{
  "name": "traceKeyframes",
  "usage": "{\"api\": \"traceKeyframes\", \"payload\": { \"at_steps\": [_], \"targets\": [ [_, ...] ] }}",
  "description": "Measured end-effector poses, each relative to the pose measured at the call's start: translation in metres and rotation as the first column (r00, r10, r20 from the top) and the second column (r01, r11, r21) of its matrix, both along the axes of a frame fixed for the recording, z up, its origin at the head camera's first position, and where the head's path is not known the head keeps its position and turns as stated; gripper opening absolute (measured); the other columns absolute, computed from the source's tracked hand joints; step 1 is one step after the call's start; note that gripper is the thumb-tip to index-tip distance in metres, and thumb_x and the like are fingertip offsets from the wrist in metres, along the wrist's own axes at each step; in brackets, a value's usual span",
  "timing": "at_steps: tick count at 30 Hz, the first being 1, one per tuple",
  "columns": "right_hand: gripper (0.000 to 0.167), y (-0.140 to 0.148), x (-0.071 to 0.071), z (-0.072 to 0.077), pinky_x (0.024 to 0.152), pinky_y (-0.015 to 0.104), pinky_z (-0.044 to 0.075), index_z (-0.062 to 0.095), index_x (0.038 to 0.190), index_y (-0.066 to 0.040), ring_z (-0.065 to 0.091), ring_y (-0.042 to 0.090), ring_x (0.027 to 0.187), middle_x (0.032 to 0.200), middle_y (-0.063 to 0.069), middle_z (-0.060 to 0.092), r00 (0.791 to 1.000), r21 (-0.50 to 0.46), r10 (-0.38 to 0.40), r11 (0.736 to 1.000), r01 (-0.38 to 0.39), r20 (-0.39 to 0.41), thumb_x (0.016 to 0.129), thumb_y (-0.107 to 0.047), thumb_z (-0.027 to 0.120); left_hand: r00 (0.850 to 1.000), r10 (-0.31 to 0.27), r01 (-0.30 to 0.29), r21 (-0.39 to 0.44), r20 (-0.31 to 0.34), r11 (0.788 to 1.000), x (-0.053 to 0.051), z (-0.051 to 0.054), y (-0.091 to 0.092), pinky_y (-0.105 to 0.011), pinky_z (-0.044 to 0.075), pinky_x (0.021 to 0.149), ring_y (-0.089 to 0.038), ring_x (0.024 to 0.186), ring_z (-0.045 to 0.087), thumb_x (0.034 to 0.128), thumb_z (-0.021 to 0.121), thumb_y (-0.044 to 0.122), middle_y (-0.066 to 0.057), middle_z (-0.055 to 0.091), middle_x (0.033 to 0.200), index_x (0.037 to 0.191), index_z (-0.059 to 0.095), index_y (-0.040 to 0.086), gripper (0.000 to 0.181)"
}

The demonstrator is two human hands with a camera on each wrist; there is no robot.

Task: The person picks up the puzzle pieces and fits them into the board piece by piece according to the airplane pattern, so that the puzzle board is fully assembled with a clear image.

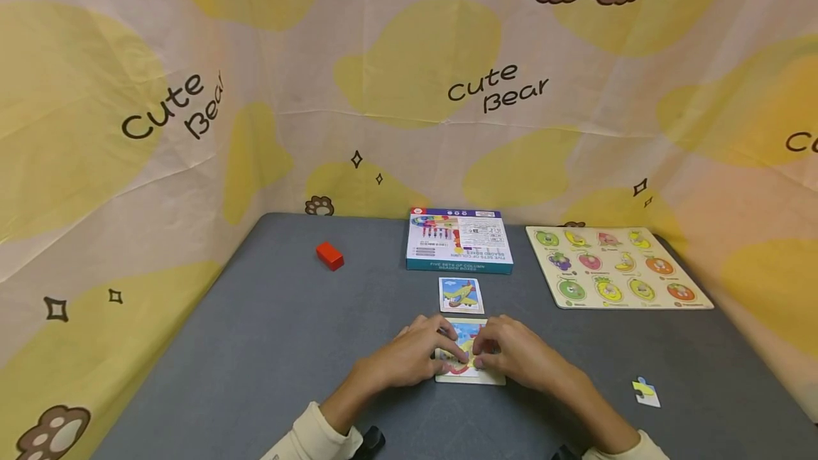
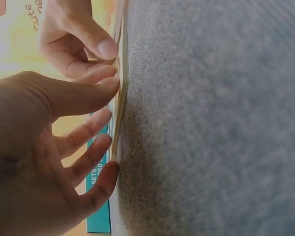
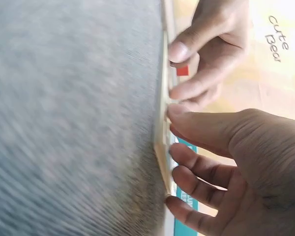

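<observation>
A small jigsaw board with a colourful picture lies on the grey table in front of the person. The left hand rests on its left side, index finger reaching onto the picture; in the left wrist view its other fingers spread along the board's edge. On the right side, the right hand touches the picture with thumb and bent index finger close together. Whether a piece is between them is hidden. Just beyond the board lies a picture card showing a yellow aeroplane. One loose jigsaw piece lies off to the right.
A flat box with a teal side stands behind the card. To its right lies a fruit picture board, and to its left a red block. A patterned cloth hangs around the back and sides of the table.
</observation>
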State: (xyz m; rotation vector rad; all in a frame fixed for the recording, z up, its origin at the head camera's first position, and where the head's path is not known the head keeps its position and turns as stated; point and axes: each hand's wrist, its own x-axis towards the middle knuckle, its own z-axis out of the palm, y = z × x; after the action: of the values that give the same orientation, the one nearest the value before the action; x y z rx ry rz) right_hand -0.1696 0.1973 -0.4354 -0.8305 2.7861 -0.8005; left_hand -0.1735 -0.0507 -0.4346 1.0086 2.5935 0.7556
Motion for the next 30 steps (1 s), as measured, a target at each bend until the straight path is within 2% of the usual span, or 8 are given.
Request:
{"api": "traceKeyframes", "payload": {
  "at_steps": [5,12,16,19,24,30],
  "targets": [
    [0.009,0.003,-0.001,0.000,0.074,0.029,0.046,0.077,0.092,-0.021,0.053,0.006,0.084,0.087,-0.011,0.062,1.000,-0.022,0.011,1.000,-0.010,0.012,0.089,-0.021,0.086,0.999,-0.035,0.035,0.007,-0.005,0.999,-0.002,0.000,0.002,-0.035,0.040,0.097,-0.010,0.116,0.047,0.0994,0.076,0.019,0.011,0.062,0.129,0.120,0.082,0.031,0.024],
    [0.009,0.003,-0.001,0.001,0.073,0.029,0.044,0.077,0.092,-0.021,0.052,0.008,0.083,0.085,-0.010,0.060,1.000,-0.037,0.000,0.999,0.001,0.030,0.089,-0.022,0.086,0.989,-0.144,0.145,0.043,-0.028,0.989,-0.003,-0.003,0.005,-0.027,0.038,0.094,-0.002,0.108,0.049,0.0989,0.069,0.003,0.015,0.067,0.115,0.118,0.084,0.026,0.033],
    [0.010,0.009,0.001,0.006,0.076,0.030,0.045,0.078,0.099,-0.021,0.053,0.010,0.087,0.089,-0.010,0.061,0.998,-0.017,0.007,1.000,-0.006,0.064,0.092,-0.025,0.084,0.989,-0.146,0.148,0.039,-0.033,0.988,-0.002,-0.003,0.006,-0.026,0.037,0.092,-0.001,0.108,0.049,0.0985,0.066,0.001,0.016,0.067,0.116,0.118,0.083,0.027,0.036],
    [0.017,0.022,0.003,0.010,0.078,0.031,0.046,0.078,0.107,-0.021,0.053,0.010,0.091,0.094,-0.010,0.062,0.997,-0.006,0.000,1.000,0.001,0.081,0.093,-0.028,0.083,0.989,-0.140,0.142,0.033,-0.038,0.989,0.000,-0.003,0.007,-0.027,0.038,0.092,-0.002,0.109,0.049,0.0976,0.066,0.000,0.016,0.067,0.117,0.119,0.082,0.028,0.039],
    [0.028,0.055,0.009,0.013,0.082,0.031,0.050,0.078,0.116,-0.021,0.057,0.009,0.095,0.102,-0.011,0.064,0.995,-0.012,-0.061,0.998,0.063,0.077,0.091,-0.034,0.084,0.993,-0.120,0.120,0.026,-0.009,0.992,0.001,-0.001,0.006,-0.029,0.039,0.093,-0.004,0.111,0.049,0.0982,0.071,0.008,0.016,0.067,0.120,0.122,0.081,0.030,0.033],
    [0.034,0.102,0.025,0.016,0.085,0.030,0.053,0.077,0.117,-0.020,0.061,0.007,0.099,0.110,-0.010,0.067,0.986,-0.033,-0.149,0.988,0.152,0.069,0.089,-0.037,0.086,0.992,-0.119,0.118,0.038,0.027,0.992,0.002,0.000,0.003,-0.031,0.039,0.094,-0.003,0.111,0.047,0.0957,0.078,0.015,0.016,0.067,0.121,0.122,0.081,0.029,0.030]
  ]
}}
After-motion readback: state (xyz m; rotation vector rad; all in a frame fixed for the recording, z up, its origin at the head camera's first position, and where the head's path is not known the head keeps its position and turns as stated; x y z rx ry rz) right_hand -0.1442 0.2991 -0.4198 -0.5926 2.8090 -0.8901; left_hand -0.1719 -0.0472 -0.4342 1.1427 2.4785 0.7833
